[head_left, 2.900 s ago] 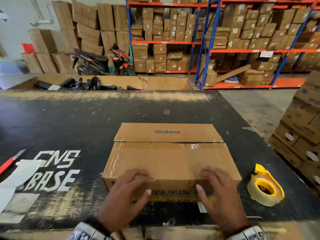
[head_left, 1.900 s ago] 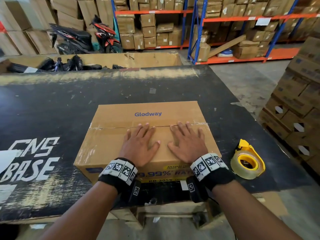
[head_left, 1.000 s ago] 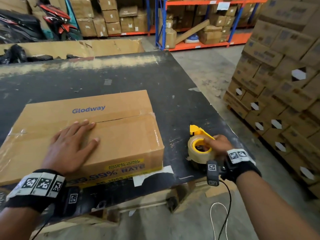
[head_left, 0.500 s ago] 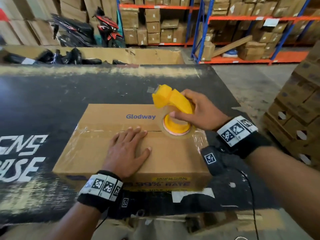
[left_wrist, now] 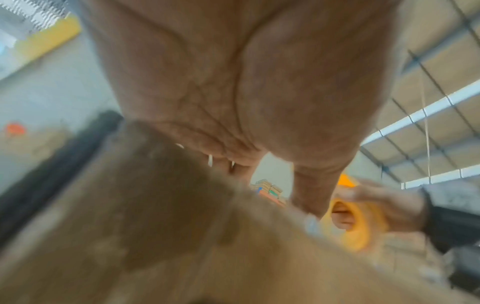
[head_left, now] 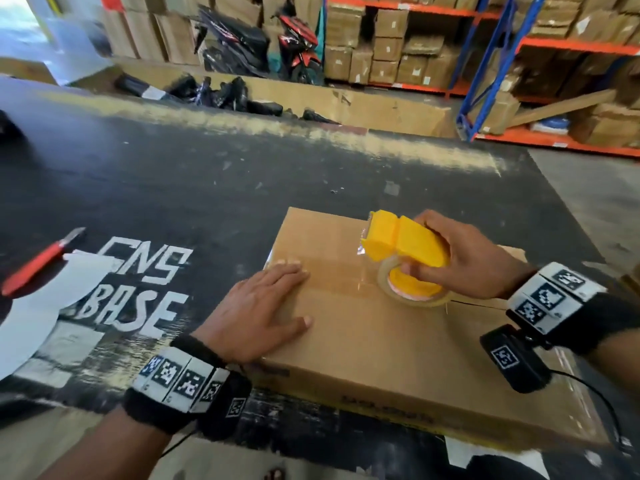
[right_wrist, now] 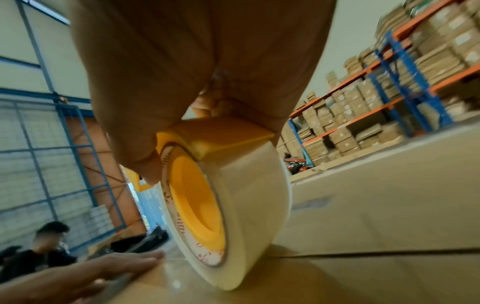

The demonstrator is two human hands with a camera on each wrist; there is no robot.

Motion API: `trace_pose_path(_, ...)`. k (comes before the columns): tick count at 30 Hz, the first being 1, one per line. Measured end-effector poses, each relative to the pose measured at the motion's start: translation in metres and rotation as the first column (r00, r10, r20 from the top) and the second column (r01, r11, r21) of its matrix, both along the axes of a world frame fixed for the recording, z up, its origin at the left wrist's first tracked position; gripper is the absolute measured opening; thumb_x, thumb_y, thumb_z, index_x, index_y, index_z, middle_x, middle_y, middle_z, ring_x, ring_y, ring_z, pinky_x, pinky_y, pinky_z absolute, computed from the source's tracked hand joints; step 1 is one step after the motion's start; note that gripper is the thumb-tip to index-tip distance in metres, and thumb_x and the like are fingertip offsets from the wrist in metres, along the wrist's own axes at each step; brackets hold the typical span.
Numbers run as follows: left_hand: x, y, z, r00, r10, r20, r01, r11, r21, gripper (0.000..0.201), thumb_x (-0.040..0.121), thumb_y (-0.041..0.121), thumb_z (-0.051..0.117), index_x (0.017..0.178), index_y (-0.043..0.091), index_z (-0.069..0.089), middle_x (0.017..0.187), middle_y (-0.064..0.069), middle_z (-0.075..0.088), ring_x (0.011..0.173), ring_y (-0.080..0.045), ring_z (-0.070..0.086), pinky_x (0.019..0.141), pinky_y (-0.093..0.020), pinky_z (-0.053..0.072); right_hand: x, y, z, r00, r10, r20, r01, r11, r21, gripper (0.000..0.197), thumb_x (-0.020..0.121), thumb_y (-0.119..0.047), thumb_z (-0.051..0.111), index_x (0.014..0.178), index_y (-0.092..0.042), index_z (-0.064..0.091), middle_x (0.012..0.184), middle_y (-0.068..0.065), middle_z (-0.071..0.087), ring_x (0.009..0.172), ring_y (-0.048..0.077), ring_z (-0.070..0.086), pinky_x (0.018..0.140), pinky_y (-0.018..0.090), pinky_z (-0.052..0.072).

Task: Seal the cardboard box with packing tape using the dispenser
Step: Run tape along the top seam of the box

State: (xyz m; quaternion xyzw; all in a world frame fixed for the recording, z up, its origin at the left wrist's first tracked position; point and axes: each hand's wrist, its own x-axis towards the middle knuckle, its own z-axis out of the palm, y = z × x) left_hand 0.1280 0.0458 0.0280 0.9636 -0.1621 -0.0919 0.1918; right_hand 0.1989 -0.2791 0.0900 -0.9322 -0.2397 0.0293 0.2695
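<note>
A brown cardboard box [head_left: 381,341] lies on the black table [head_left: 173,188], its two top flaps meeting at a centre seam. My left hand [head_left: 263,306] lies flat on the left end of the lid, fingers straight, over the seam. My right hand [head_left: 450,261] grips the yellow tape dispenser [head_left: 405,244] with its clear tape roll [right_wrist: 249,216] standing on the seam near the middle. A strip of clear tape [head_left: 339,271] runs along the seam from the left hand to the roll. To the right of the roll the seam is bare.
A red-handled cutter [head_left: 38,261] and white paper [head_left: 45,299] lie at the table's left. A long open carton [head_left: 346,102] of black items borders the far edge. Shelving [head_left: 485,64] with boxes and parked scooters [head_left: 259,46] stand behind. A seated person [right_wrist: 39,253] appears in the right wrist view.
My right hand picked the dispenser up from the table, brought it over the box and set the roll down on the seam. My left hand slid to the box's left end.
</note>
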Motion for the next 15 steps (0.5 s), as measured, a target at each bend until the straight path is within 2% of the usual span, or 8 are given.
trace_pose_path(2, 0.005, 0.012, -0.001, 0.999, -0.038, -0.028, 0.035, 0.992, -0.121, 0.075, 0.085, 0.068, 0.051, 0.152, 0.04, 0.032, 0.164, 0.02, 0.028, 0.153, -0.003, 0.023, 0.126, -0.034, 0.021, 0.011, 0.039, -0.004, 0.999, 0.051, 0.007, -0.052, 0.998, 0.039, 0.056, 0.072, -0.066, 0.068, 0.113, -0.032, 0.05, 0.095, -0.012, 0.062, 0.086, 0.005, 0.063, 0.067, 0.024, 0.048)
trace_pose_path(4, 0.015, 0.024, 0.0, 0.998, 0.006, -0.069, -0.028, 0.944, -0.329, 0.056, 0.087, 0.047, 0.062, 0.141, 0.037, 0.049, 0.149, 0.017, 0.053, 0.139, 0.0, 0.046, 0.119, -0.03, 0.036, 0.018, 0.072, -0.01, 0.995, 0.097, 0.005, -0.097, 0.992, 0.08, 0.052, 0.076, -0.058, 0.073, 0.114, -0.031, 0.051, 0.094, -0.013, 0.063, 0.085, 0.003, 0.064, 0.066, 0.02, 0.047)
trace_pose_path(5, 0.022, 0.031, 0.002, 0.991, 0.07, -0.112, -0.115, 0.872, -0.476, 0.043, 0.09, 0.03, 0.064, 0.133, 0.03, 0.057, 0.137, 0.013, 0.064, 0.13, -0.001, 0.057, 0.113, -0.031, 0.043, 0.022, 0.085, -0.012, 0.994, 0.112, 0.001, -0.111, 0.989, 0.093, 0.05, 0.077, -0.054, 0.075, 0.114, -0.031, 0.051, 0.093, -0.013, 0.063, 0.084, 0.004, 0.064, 0.065, 0.02, 0.047)
trace_pose_path(7, 0.038, 0.045, 0.011, 0.951, 0.178, -0.252, -0.306, 0.641, -0.704, 0.028, 0.096, 0.007, 0.054, 0.123, 0.011, 0.061, 0.119, -0.003, 0.076, 0.114, -0.016, 0.071, 0.102, -0.035, 0.051, 0.029, 0.104, -0.014, 0.992, 0.122, -0.007, -0.121, 0.987, 0.107, 0.048, 0.079, -0.051, 0.077, 0.114, -0.031, 0.051, 0.092, -0.012, 0.063, 0.083, 0.005, 0.064, 0.063, 0.019, 0.046)
trace_pose_path(9, 0.05, 0.052, 0.024, 0.901, 0.204, -0.382, -0.432, 0.48, -0.763, 0.027, 0.1, 0.007, 0.046, 0.125, 0.008, 0.058, 0.112, -0.01, 0.078, 0.107, -0.026, 0.075, 0.095, -0.039, 0.055, 0.032, 0.112, -0.013, 0.992, 0.122, -0.015, -0.12, 0.988, 0.097, 0.048, 0.079, -0.051, 0.077, 0.114, -0.032, 0.05, 0.094, -0.013, 0.063, 0.084, 0.004, 0.064, 0.063, 0.018, 0.045)
trace_pose_path(11, 0.061, 0.052, 0.033, 0.857, 0.159, -0.491, -0.513, 0.358, -0.78, 0.029, 0.101, 0.012, 0.048, 0.128, 0.01, 0.057, 0.106, -0.01, 0.079, 0.104, -0.029, 0.076, 0.095, -0.044, 0.058, 0.033, 0.114, -0.01, 0.993, 0.116, -0.023, -0.114, 0.991, 0.072, 0.049, 0.078, -0.053, 0.076, 0.115, -0.035, 0.049, 0.095, -0.015, 0.062, 0.086, 0.002, 0.063, 0.062, 0.017, 0.046)
trace_pose_path(13, 0.07, 0.048, 0.035, 0.827, 0.106, -0.552, -0.557, 0.295, -0.777, 0.03, 0.1, 0.015, 0.054, 0.129, 0.01, 0.058, 0.1, -0.011, 0.078, 0.094, -0.027, 0.078, 0.092, -0.043, 0.061, 0.032, 0.117, -0.008, 0.993, 0.111, -0.025, -0.11, 0.993, 0.047, 0.051, 0.077, -0.055, 0.075, 0.116, -0.035, 0.048, 0.096, -0.016, 0.061, 0.088, 0.001, 0.062, 0.062, 0.017, 0.047)
trace_pose_path(15, 0.078, 0.045, 0.034, 0.815, 0.059, -0.577, -0.569, 0.275, -0.775, 0.032, 0.097, 0.014, 0.061, 0.129, 0.009, 0.059, 0.096, -0.011, 0.075, 0.08, -0.02, 0.075, 0.083, -0.036, 0.063, 0.031, 0.12, -0.007, 0.995, 0.098, -0.032, -0.097, 0.995, 0.031, 0.053, 0.077, -0.055, 0.075, 0.118, -0.035, 0.049, 0.098, -0.017, 0.061, 0.089, 0.002, 0.062, 0.063, 0.017, 0.048)
